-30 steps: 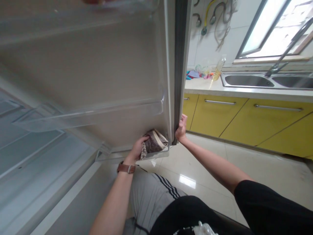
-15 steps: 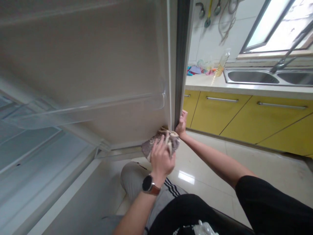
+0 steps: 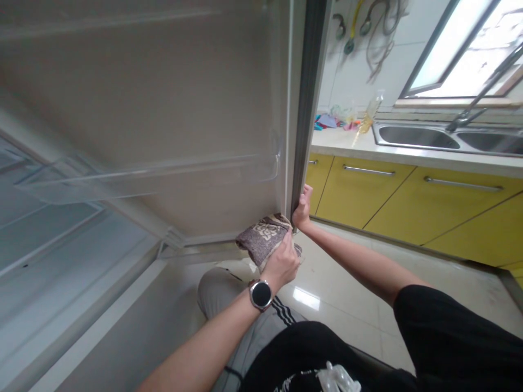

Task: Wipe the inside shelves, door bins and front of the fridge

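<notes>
My left hand [image 3: 281,262], with a round watch on the wrist, grips a folded brown cloth [image 3: 261,242] with a pale flower pattern. The cloth lies at the lower corner of an open refrigerator door [image 3: 220,71], by its dark edge seal. On the outer side of that edge, my right hand [image 3: 302,208] holds the door low down; part of its fingers is hidden behind it. A clear plastic door shelf [image 3: 171,179] spans the inner face above the cloth.
Left of the door is the refrigerator's inside with a glass shelf [image 3: 53,234]. Yellow cabinets [image 3: 368,196] stand to the right under a counter with a double sink [image 3: 417,136], a bottle [image 3: 371,113] and colourful items. My bent knee [image 3: 216,294] is below the door.
My left hand has turned and shifted slightly right and down, and the cloth now shows flatter with its flower pattern visible. My right hand stays on the door edge.
</notes>
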Action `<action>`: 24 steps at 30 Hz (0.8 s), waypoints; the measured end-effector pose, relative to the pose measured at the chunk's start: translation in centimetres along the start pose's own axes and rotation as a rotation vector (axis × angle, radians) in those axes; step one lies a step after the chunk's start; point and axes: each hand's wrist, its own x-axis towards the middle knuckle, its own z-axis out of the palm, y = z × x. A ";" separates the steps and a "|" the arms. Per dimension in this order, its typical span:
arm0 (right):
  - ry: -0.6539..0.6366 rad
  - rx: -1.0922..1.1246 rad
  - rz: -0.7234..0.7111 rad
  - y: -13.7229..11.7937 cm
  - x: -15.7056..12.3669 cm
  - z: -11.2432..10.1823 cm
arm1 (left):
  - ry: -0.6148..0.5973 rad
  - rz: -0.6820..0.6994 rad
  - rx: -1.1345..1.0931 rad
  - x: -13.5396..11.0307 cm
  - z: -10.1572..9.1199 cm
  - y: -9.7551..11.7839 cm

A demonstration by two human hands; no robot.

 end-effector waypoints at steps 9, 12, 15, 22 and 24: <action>0.002 0.013 -0.043 0.2 -0.3 -0.2 | -0.146 0.046 0.121 1.3 0.4 2.1; -0.002 0.014 -0.037 0.6 -0.2 -0.3 | 0.004 0.055 0.073 -0.3 0.8 1.6; -0.008 0.028 -0.026 0.9 -0.2 -0.3 | 0.182 0.043 -0.118 -3.1 0.4 -0.3; 0.004 0.029 -0.048 0.8 0.0 0.1 | 0.329 -0.065 -0.265 -10.8 1.2 -5.2; 0.005 0.031 -0.044 0.7 0.1 0.2 | 0.349 -0.121 -0.248 -13.2 2.1 -6.5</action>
